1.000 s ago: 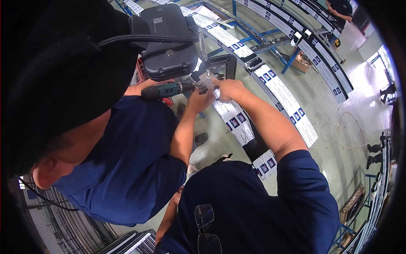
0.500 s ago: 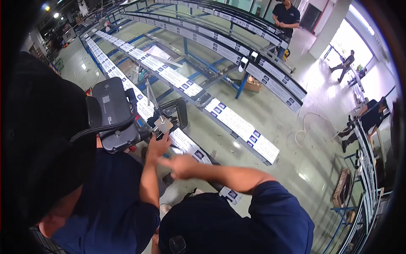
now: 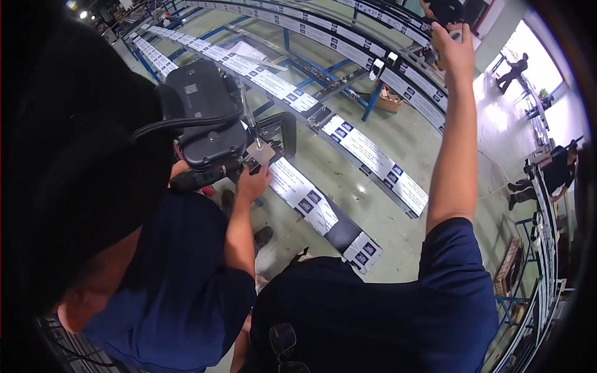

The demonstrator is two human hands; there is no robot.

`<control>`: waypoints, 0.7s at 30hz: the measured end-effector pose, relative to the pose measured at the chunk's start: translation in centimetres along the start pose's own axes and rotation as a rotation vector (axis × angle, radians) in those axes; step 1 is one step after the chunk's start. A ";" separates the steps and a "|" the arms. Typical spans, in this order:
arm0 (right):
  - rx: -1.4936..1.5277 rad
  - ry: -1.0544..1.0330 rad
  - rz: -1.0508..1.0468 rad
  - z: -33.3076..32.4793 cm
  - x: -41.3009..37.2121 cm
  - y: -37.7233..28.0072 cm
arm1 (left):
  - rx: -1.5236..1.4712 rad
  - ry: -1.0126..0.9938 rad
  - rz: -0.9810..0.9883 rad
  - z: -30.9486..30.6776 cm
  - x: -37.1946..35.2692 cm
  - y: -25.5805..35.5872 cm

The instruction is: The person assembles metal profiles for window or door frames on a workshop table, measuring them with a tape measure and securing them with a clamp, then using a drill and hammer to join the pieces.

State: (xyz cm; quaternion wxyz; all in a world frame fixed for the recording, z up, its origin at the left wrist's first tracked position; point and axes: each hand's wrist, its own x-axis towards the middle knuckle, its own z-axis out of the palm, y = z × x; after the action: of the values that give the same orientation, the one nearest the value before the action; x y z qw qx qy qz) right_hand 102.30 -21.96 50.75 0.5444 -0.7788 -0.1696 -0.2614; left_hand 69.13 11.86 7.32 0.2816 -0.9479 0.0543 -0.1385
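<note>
My right hand (image 3: 455, 53) is raised at the upper right on an outstretched arm, its thumb and a finger apart. It overlaps the view of a distant worker and a yellowish item; nothing is clearly held in it. My left hand does not show. Beside me on the left, a co-worker in a dark cap (image 3: 93, 155) has one hand (image 3: 254, 181) at a small metal plate (image 3: 260, 153). Next to that plate is a dark power tool (image 3: 199, 178). A black machine housing (image 3: 205, 112) stands over a long profile with labelled white film (image 3: 305, 196).
A second labelled profile (image 3: 367, 158) lies parallel on blue supports, with long dark-edged frames (image 3: 323, 40) behind. A cardboard box (image 3: 388, 99) is on the floor. Further workers (image 3: 550, 171) stand at the right near a rack of profiles (image 3: 547, 261). A cable loops on the floor.
My right hand has swung from near the co-worker's hand up to the far right, its arm now stretched out. The view has shifted, with the near profile's end more exposed.
</note>
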 end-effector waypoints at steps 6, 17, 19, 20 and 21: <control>0.025 -0.517 0.123 3.2 -14.6 2.1 | -0.051 -0.040 -0.047 0.3 -0.3 0.2; 0.074 -1.344 0.284 7.1 -36.0 2.2 | -0.401 0.028 -0.191 -2.7 0.6 -0.5; -0.035 -1.533 -0.143 6.8 -38.7 -0.2 | -0.270 -0.080 -0.089 -3.8 0.5 -1.0; 0.074 -1.614 -0.191 6.3 -40.1 -1.5 | -0.138 -0.181 0.014 -3.5 0.4 -0.9; 0.182 -1.686 -0.243 6.0 -41.1 -2.9 | -0.138 -0.170 0.016 -3.0 0.2 -1.0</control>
State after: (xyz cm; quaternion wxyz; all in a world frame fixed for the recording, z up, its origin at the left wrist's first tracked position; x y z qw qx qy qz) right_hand 68.90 -14.48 26.95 0.2649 -0.6427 -0.6203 0.3633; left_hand 68.45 11.11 10.31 0.2205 -0.9729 0.0472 -0.0512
